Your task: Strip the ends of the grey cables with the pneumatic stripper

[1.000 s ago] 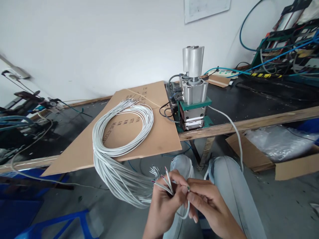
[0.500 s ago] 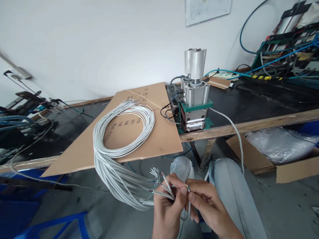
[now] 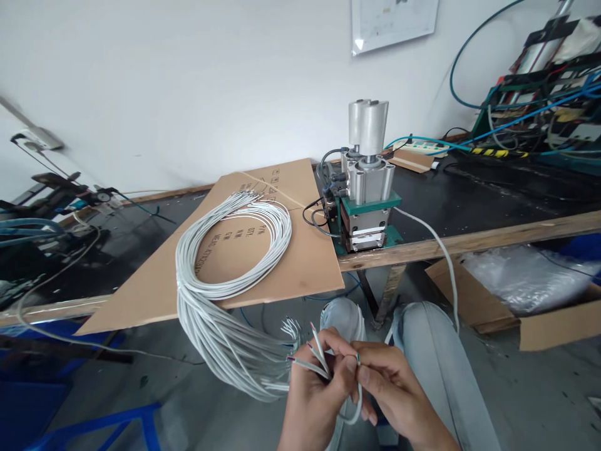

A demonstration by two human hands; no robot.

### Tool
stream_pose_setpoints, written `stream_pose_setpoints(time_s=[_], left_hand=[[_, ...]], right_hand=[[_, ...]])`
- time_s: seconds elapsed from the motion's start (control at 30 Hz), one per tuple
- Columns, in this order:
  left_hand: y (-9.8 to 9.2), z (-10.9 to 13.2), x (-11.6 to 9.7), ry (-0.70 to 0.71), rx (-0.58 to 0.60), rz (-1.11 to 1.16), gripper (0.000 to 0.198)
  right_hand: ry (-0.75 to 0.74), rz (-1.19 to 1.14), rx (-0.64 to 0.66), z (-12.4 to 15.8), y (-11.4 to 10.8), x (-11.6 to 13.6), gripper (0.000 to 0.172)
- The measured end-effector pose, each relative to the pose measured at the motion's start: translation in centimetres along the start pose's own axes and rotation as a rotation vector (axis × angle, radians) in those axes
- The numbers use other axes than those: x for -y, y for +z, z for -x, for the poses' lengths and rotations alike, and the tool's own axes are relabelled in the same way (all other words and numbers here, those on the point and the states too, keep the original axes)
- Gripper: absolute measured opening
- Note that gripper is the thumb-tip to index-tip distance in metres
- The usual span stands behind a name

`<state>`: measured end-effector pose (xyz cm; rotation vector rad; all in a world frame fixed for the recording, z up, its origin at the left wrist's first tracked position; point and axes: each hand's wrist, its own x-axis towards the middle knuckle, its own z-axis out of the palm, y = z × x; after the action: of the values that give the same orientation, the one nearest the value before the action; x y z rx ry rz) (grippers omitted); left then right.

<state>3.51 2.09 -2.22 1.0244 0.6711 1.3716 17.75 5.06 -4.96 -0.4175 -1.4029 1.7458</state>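
Above my lap, my left hand (image 3: 323, 391) is closed around several white cables (image 3: 312, 368), whose stripped ends with small coloured wires stick out past its fingers. My right hand (image 3: 392, 388) pinches the end of one cable (image 3: 359, 362) against the left thumb and forefinger; a bit of green wire shows there. This cable loops down below the fingers. To the left, a large coil of white cables (image 3: 235, 288) lies on a flat cardboard sheet (image 3: 300, 263), and its lower bundle hangs over the bench edge toward my left hand.
A pneumatic machine with two metal cylinders (image 3: 369, 181) stands at the bench edge (image 3: 469, 235). An open cardboard box with clear plastic (image 3: 526, 282) sits below right. A blue stool (image 3: 113, 432) is at lower left. Other machinery (image 3: 539, 81) with hoses stands back right.
Both hands stay together at nearly the same place. The loop of cable below the fingers has swung out wider, and the held cable ends have shifted slightly. The view has tilted a little.
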Motion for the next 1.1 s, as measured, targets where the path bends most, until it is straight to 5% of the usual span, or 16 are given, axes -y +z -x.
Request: stream_pose_setpoints(time_s=[0.17, 0.33, 0.5, 0.63, 0.8, 0.93, 1.03, 1.1], left_hand=[[-0.2, 0.0, 0.1, 0.011, -0.026, -0.051, 0.031], [0.3, -0.7, -1.6, -0.135, -0.073, -0.118, 0.044], [0.5, -1.2, -2.7, -0.233, -0.061, -0.188, 0.027], [1.2, -1.6, -3.7, -0.214, -0.053, -0.217, 0.020], [0.9, -1.7, -4.1, -0.223, -0.039, -0.395, 0.014], [0.2, -1.3, -2.7, -0.250, 0.015, -0.320, 0.020], [0.5, -1.2, -1.6, -0.155, -0.097, -0.252, 0.043], [0.9, -1.4, -1.0, -0.044, -0.206, -0.321, 0.041]], right_hand=[[-0.006, 0.013, -0.008, -0.1, 0.0, 0.0, 0.044], [0.021, 0.063, -0.002, -0.3, 0.0, 0.7, 0.045], [0.059, 0.130, 0.024, -0.4, 0.2, 2.1, 0.047], [0.085, 0.451, -0.001, -0.1, 0.7, 3.5, 0.046], [-0.098, 0.886, -0.068, 0.5, 1.8, 5.2, 0.032], [0.001, 0.668, -0.123, 0.3, 1.3, 4.6, 0.043], [0.065, 0.321, -0.205, -0.1, -0.1, 2.8, 0.047], [0.046, 0.167, -0.281, -0.4, -1.1, 1.7, 0.042]])
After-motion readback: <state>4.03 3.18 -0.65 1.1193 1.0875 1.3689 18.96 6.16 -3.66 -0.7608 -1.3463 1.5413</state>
